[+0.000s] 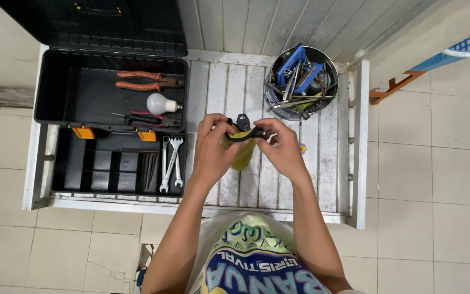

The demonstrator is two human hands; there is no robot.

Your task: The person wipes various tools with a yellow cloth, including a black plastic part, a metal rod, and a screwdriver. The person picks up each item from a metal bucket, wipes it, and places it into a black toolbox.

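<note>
My left hand (211,149) and right hand (283,146) are both clamped on a yellow-and-black tool (242,142) above the bench (322,163) middle. An open toolbox (110,103) sits at the bench's left edge, a tool-filled tin (300,81) at its far right corner.

A home work corner: tiled floor (436,179), white slatted bench (327,141), open black toolbox (110,103), tin of tools (300,81).

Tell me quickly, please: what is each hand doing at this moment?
Left hand: fingers closed on the yellow tool with black strap.
Right hand: fingers closed on the same tool, pinching its black strap.
</note>
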